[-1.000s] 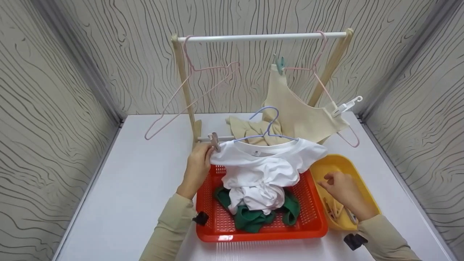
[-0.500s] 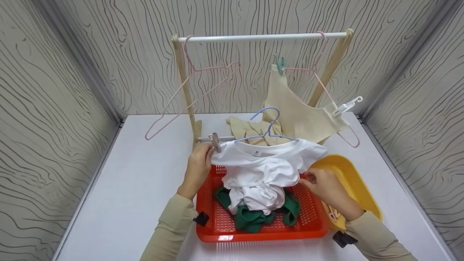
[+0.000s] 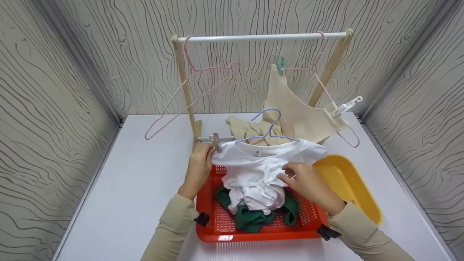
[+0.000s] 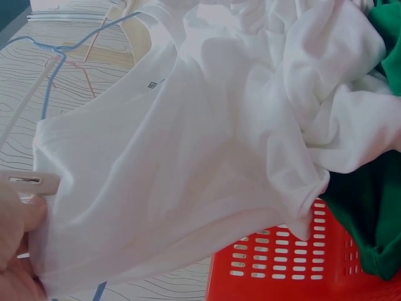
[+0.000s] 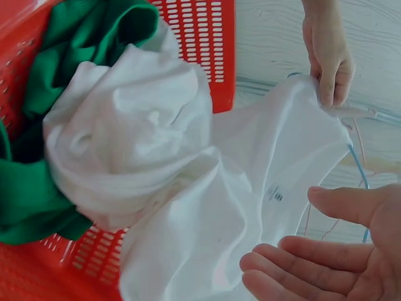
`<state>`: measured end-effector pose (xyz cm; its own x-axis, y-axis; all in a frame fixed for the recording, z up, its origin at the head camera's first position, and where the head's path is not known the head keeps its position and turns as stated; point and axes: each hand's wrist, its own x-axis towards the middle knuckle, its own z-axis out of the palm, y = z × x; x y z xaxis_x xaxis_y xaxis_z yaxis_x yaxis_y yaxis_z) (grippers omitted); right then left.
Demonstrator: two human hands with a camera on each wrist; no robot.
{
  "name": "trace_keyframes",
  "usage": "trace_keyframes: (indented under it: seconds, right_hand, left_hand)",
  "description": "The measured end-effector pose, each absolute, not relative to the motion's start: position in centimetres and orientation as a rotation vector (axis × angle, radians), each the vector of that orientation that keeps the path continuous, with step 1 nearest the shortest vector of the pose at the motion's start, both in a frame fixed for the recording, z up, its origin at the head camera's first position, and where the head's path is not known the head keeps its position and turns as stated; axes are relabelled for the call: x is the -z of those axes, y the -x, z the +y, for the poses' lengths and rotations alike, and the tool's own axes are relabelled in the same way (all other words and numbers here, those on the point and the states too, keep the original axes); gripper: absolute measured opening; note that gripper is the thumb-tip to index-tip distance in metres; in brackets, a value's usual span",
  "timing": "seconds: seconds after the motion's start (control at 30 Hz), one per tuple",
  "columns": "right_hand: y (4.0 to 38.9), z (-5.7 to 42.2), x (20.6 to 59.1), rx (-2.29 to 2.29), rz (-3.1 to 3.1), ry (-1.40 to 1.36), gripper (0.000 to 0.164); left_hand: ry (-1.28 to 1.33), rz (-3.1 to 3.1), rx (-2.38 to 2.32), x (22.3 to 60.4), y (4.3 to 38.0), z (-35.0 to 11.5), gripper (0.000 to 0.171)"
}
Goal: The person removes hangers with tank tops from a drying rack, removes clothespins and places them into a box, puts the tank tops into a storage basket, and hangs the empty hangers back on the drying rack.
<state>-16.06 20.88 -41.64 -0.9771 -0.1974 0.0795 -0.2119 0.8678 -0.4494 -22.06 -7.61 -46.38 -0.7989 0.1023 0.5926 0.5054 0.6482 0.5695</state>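
A white T-shirt (image 3: 250, 163) hangs on a blue hanger (image 3: 270, 127), its lower part bunched in the red basket (image 3: 261, 237). My left hand (image 3: 199, 163) pinches the shirt's left shoulder beside a beige clothespin (image 3: 216, 142) clipped there. In the left wrist view, the thumb lies just below that clothespin (image 4: 31, 182). My right hand (image 3: 304, 179) is over the front of the shirt; in the right wrist view its fingers (image 5: 313, 260) are extended and loosely bent, with nothing seen between them and the thumb.
Green cloth (image 3: 252, 219) lies under the shirt in the basket. A yellow basin (image 3: 348, 177) stands to the right. Behind is a rack with a white bar (image 3: 261, 37), a bare pink hanger (image 3: 163, 121) and a beige garment (image 3: 297, 112) clipped to another hanger.
My right hand has moved left from over the yellow basin to the front of the white T-shirt. My left hand has kept its grip, shifting barely, and the blue hanger has moved slightly.
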Motion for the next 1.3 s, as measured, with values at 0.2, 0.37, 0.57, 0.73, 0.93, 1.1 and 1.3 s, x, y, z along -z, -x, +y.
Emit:
trace_keyframes:
  seconds: [0.2,0.37,0.57,0.73,0.93,1.1,1.3]
  right_hand:
    - [16.4,19.1,41.3,-0.757,-2.907,-0.512,0.023]
    - [16.7,17.9,41.1,-0.785,-2.851,-0.651,0.021]
    - [17.0,16.3,40.9,-0.856,-2.727,-0.775,0.020]
    - [17.5,14.8,40.5,-0.860,-2.556,-0.871,0.020]
    - [18.2,12.8,39.8,-0.889,-2.411,-0.973,0.020]
    - [19.0,11.5,39.6,-0.842,-2.323,-0.985,0.020]
    - [20.0,10.6,39.1,-0.761,-2.252,-0.981,0.022]
  left_hand:
    - [0.458,-2.361,1.049,46.3,22.0,-7.5,0.010]
    - [0.451,-2.377,1.054,46.3,22.0,-7.4,0.010]
    - [0.440,-2.401,1.063,46.2,22.0,-7.3,0.011]
    - [0.450,-2.409,1.043,46.3,22.0,-7.2,0.011]
    - [0.472,-2.376,1.001,46.4,22.1,-7.3,0.011]
    - [0.462,-2.391,0.997,46.3,22.0,-7.3,0.012]
    - [0.457,-2.397,0.992,46.2,22.0,-7.2,0.013]
